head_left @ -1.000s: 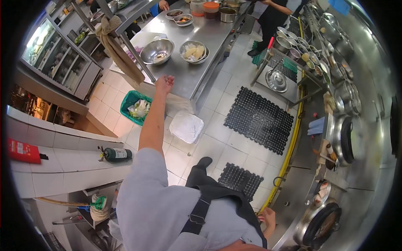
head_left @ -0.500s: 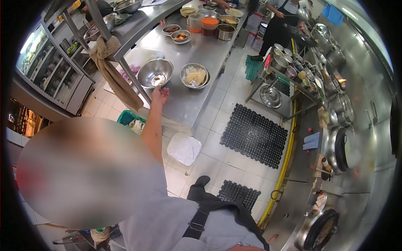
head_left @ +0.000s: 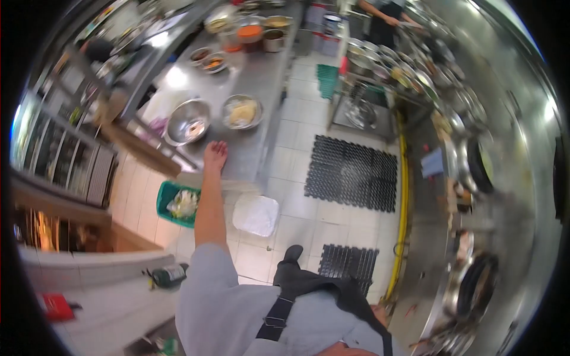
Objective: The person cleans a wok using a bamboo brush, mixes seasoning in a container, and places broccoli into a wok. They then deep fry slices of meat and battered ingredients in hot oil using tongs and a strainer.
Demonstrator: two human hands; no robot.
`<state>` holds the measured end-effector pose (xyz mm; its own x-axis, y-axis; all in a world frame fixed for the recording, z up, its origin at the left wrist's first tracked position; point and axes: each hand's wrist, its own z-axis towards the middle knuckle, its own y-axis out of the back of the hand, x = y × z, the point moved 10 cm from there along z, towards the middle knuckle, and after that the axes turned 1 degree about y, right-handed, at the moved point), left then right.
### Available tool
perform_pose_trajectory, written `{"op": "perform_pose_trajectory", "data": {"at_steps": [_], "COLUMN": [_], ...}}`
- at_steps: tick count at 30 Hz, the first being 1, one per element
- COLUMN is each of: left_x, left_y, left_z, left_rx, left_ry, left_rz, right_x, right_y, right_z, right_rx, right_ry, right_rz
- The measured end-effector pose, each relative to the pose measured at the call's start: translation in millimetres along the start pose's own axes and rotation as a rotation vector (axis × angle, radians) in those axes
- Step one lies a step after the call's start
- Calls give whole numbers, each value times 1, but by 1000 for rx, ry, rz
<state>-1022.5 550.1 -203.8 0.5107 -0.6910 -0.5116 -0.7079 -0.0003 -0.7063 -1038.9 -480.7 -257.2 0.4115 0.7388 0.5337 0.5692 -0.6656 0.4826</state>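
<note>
My left hand [head_left: 215, 155] is over the near edge of the steel table [head_left: 237, 160], palm turned up and fingers loosely bent, holding nothing that I can see. Just beyond it stands a steel mixing bowl [head_left: 176, 126] with a small whitish and reddish portion inside. To the right of that, another steel bowl [head_left: 227, 121] holds pale yellow and whitish food. A patch of skin at the right edge of the apron looks like part of my right hand [head_left: 380, 314]; its fingers are hidden.
A green basket [head_left: 162, 202] with scraps and a foil-topped container [head_left: 256, 215] lie on the floor by the table. Black mats [head_left: 351, 172] cover part of the aisle. Woks [head_left: 480, 163] line the right. Another person [head_left: 386, 21] stands at the far end.
My left hand has come away from the rim of the mixing bowl and drawn back to the table's edge. The view has shifted, bringing more of the green basket into sight.
</note>
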Motion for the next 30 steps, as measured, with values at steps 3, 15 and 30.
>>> {"op": "perform_pose_trajectory", "data": {"at_steps": [3, 15, 30], "left_x": [70, 489, 672], "left_y": [-25, 121, 27], "left_z": [-43, -311, -467], "left_rx": [236, 919, 1251], "left_ry": [184, 1008, 278], "left_rz": [2, 1710, 2067], "right_x": [-48, -201, -463], "right_y": [5, 294, 385], "right_z": [9, -381, -449], "right_rx": [-42, -1693, -1434], "right_ry": [-106, -624, 247], "right_rz": [330, -201, 707]}}
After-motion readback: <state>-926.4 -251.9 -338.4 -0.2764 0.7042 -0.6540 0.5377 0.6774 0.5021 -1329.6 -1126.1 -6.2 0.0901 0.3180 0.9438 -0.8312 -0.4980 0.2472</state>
